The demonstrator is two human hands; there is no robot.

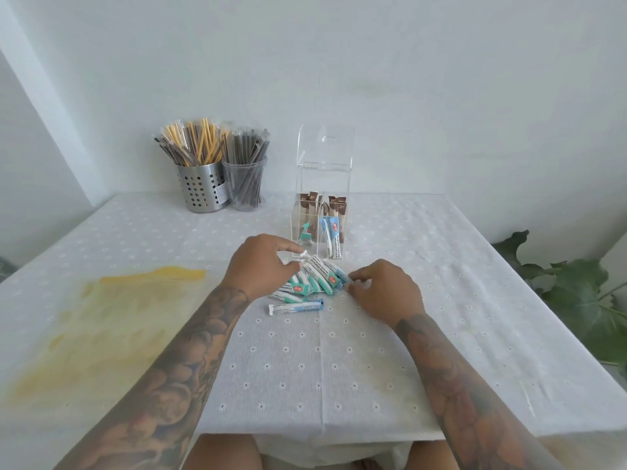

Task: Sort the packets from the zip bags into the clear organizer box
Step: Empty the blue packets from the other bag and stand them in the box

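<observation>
We see a loose pile of packets (315,278) lying on the tabletop (424,252), just in front of the clear organizer box (319,218). One packet (295,307) lies a little apart, nearer to the person. The box stands with its lid up, and it already holds brown sticks at the back and a few blue and green packets in the front compartments.

The left hand (261,262) pinches the white end of one packet at the top of the pile, between thumb and fingertip. The right hand (383,288) rests at the right edge of the pile with curled fingers that touch the packets; whether it really holds one, we cannot tell.

A yellowish zip bag (101,320) lies flat on the left side.

We judge that these packets are very light, thin and a bit slippery, so they slide easily over each other. It is better to take one by its sealed end, where the paper is flat and stiffer.
</observation>
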